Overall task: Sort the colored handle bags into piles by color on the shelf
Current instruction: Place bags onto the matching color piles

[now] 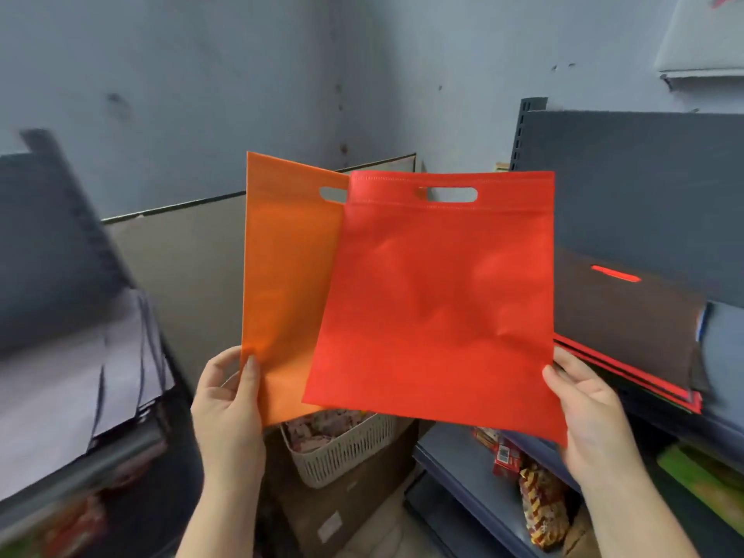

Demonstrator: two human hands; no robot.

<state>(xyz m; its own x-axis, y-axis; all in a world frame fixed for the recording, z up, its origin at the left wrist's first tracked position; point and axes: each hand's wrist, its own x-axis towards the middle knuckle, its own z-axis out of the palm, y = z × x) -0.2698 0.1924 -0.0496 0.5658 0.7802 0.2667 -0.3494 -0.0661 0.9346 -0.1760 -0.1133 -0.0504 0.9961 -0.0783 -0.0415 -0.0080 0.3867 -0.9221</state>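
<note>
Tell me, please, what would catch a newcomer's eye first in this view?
The red bag, held up at centre by the right hand at its lower right corner, dominates the view. Behind it to the left is the orange bag, which the left hand pinches at its bottom edge. To the right, a brown bag tops a pile on the grey shelf, with red edges showing beneath it.
</note>
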